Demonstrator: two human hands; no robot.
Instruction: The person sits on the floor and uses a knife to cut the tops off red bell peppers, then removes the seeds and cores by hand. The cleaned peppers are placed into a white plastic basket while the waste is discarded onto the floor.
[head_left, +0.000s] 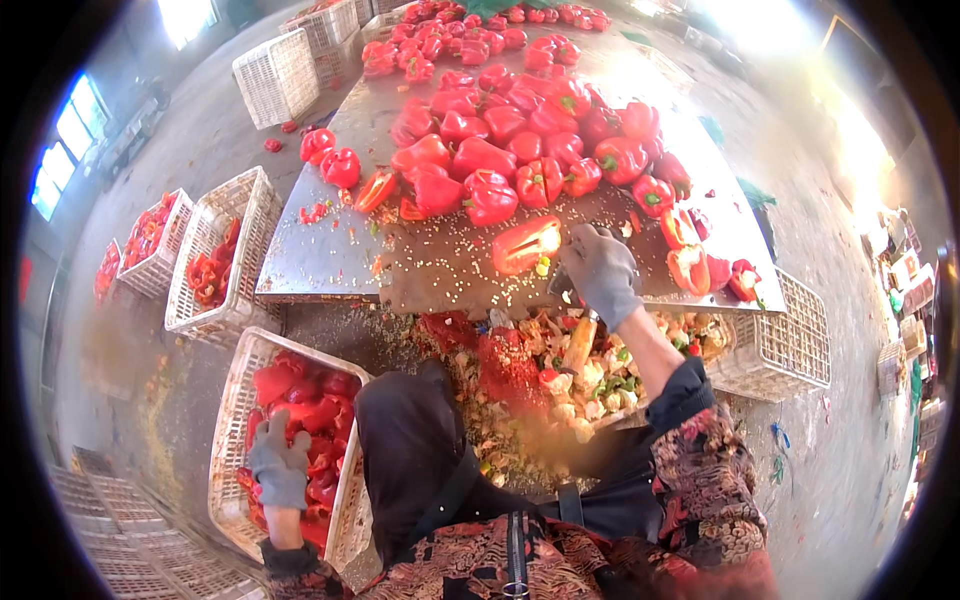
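Observation:
My left hand, in a grey glove, is over red pepper pieces in a white plastic crate, its fingers apart and holding nothing visible. At the table's near edge my gloved right hand is curled shut on a knife; its wooden handle juts out below the wrist and its blade is mostly hidden. Just left of the right hand, a cut red pepper half lies with its inside showing, on a brown board strewn with seeds. Whole red bell peppers are heaped beyond it.
The metal table fills the middle. Below its edge lie pepper cores and scraps. Crates with pepper pieces stand at left, such as one near the table corner; another crate is under the right corner. Cut halves lie at right.

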